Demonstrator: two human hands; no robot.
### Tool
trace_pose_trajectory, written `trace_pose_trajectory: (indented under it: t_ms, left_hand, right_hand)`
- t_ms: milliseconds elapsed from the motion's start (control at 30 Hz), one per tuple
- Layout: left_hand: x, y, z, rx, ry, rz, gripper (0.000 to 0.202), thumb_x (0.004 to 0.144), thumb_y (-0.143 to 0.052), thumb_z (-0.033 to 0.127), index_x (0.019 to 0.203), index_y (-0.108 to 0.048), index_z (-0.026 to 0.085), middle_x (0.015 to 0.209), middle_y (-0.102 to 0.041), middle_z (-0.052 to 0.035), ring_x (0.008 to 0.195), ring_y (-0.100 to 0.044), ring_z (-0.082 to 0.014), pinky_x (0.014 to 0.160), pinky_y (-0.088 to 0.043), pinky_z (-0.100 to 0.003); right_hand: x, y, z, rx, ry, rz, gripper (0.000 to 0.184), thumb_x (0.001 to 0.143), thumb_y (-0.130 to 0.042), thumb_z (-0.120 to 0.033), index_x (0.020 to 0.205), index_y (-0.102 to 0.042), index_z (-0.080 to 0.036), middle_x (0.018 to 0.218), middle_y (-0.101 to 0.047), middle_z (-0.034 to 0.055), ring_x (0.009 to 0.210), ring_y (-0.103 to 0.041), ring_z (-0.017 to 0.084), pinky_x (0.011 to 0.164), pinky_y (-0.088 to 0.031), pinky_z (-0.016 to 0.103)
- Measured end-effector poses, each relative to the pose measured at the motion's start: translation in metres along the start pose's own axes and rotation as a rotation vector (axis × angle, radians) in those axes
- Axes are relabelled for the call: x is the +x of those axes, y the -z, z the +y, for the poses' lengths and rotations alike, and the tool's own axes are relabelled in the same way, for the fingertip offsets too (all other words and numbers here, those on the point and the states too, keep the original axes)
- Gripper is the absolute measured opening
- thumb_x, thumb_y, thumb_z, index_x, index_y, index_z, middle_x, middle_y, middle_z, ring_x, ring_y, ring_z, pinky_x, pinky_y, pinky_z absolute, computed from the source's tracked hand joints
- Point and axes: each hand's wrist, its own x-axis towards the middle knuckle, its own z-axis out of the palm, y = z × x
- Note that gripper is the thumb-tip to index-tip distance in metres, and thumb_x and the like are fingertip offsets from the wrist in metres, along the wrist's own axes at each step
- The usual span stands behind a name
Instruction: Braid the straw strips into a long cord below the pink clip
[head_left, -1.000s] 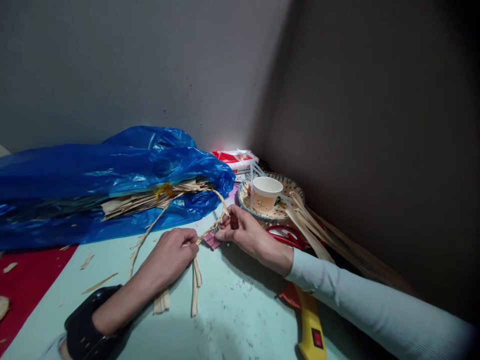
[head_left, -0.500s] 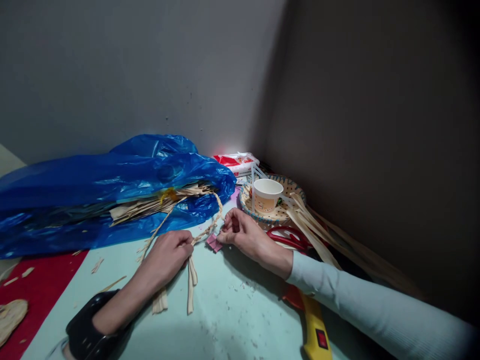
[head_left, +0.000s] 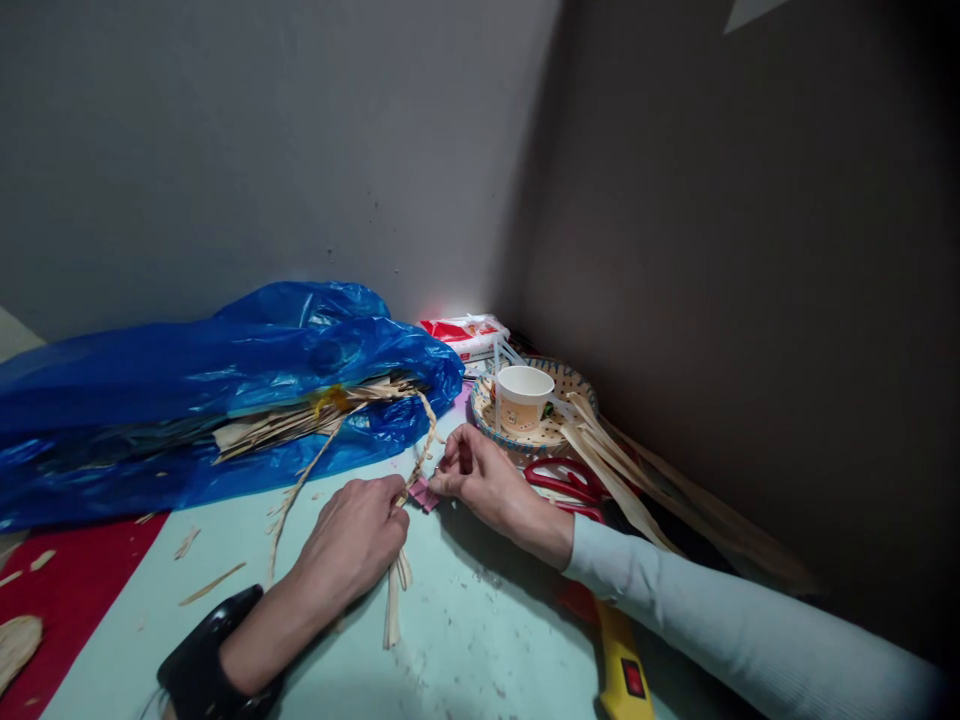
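My left hand [head_left: 360, 535] is closed on a braid of pale dried plant strips [head_left: 430, 425], which runs from its fingertips up toward the blue bag. Loose strip ends [head_left: 393, 605] hang below that hand over the table. Thumb and fingers of my right hand [head_left: 495, 490] pinch a pink binder clip [head_left: 424, 494] by its wire handles. The clip's jaw side is right at the braid beside my left fingertips; whether it bites on the strips cannot be made out.
A blue plastic bag [head_left: 285, 345] holds bundled strips [head_left: 277, 425]. A woven basket [head_left: 577, 385] with a paper cup [head_left: 525, 390] stands behind my right hand. Red-handled scissors [head_left: 570, 480], long strips [head_left: 622, 490] and a yellow tool [head_left: 622, 660] lie at the right.
My left hand has moved right with the braid, closing the gap to the pink clip. The right hand keeps its pinch. The whole view has shifted slightly.
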Motion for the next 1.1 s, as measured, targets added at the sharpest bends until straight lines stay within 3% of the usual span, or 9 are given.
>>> trace_pose_trajectory:
  t_ms: [167, 300, 433, 700, 933, 1100]
  left_hand:
    - [0.001, 0.002, -0.002, 0.000, -0.026, -0.049, 0.019, 0.072, -0.039, 0.012, 0.060, -0.032, 0.025, 0.059, -0.047, 0.0009, 0.061, -0.047, -0.0195, 0.058, -0.022, -0.032]
    - [0.002, 0.000, -0.001, 0.006, -0.015, -0.057, 0.018, 0.074, -0.038, 0.013, 0.062, -0.034, 0.025, 0.062, -0.051, -0.0008, 0.063, -0.049, -0.0201, 0.059, -0.024, -0.032]
    - [0.000, -0.002, -0.001, 0.017, 0.000, -0.047, 0.017, 0.077, -0.037, 0.015, 0.064, -0.034, 0.025, 0.063, -0.053, -0.0019, 0.065, -0.050, -0.0213, 0.060, -0.024, -0.033]
    - [0.002, -0.003, -0.003, 0.018, -0.011, -0.057, 0.017, 0.077, -0.038, 0.014, 0.064, -0.036, 0.025, 0.065, -0.056, -0.0026, 0.066, -0.053, -0.0219, 0.060, -0.025, -0.032]
    - [0.001, -0.003, -0.002, 0.031, -0.022, -0.060, 0.016, 0.078, -0.037, 0.013, 0.066, -0.036, 0.025, 0.063, -0.054, -0.0009, 0.063, -0.050, -0.0208, 0.059, -0.025, -0.032]
    - [0.000, -0.005, -0.004, 0.033, -0.022, -0.064, 0.016, 0.080, -0.036, 0.015, 0.068, -0.038, 0.025, 0.066, -0.056, -0.0016, 0.064, -0.051, -0.0212, 0.059, -0.025, -0.032]
  right_hand:
    - [-0.003, 0.002, -0.006, -0.073, 0.006, -0.021, 0.030, 0.069, -0.067, -0.022, 0.082, -0.041, -0.023, 0.073, -0.055, -0.0046, 0.063, -0.051, 0.013, 0.059, -0.040, 0.025]
    - [-0.003, 0.007, -0.015, -0.216, 0.005, -0.105, 0.029, 0.069, -0.069, -0.022, 0.092, -0.051, -0.021, 0.076, -0.060, -0.0022, 0.068, -0.055, 0.015, 0.061, -0.039, 0.025]
    - [0.001, 0.016, -0.030, -0.433, 0.007, -0.245, 0.010, 0.077, -0.066, -0.024, 0.084, -0.065, -0.017, 0.074, -0.064, 0.0019, 0.070, -0.055, 0.017, 0.064, -0.037, 0.027]
    - [0.022, 0.032, -0.055, -0.722, -0.005, -0.552, 0.030, 0.080, -0.067, -0.039, 0.089, -0.073, -0.011, 0.077, -0.066, 0.0056, 0.067, -0.054, 0.016, 0.058, -0.036, 0.025]
    - [0.024, 0.032, -0.058, -0.800, 0.093, -0.601, 0.037, 0.083, -0.068, -0.045, 0.093, -0.074, -0.010, 0.077, -0.067, 0.0064, 0.068, -0.053, 0.015, 0.059, -0.035, 0.025]
    - [0.019, 0.033, -0.045, -0.708, 0.127, -0.524, 0.033, 0.085, -0.069, -0.041, 0.094, -0.074, -0.011, 0.078, -0.068, 0.0041, 0.067, -0.053, 0.013, 0.059, -0.035, 0.023]
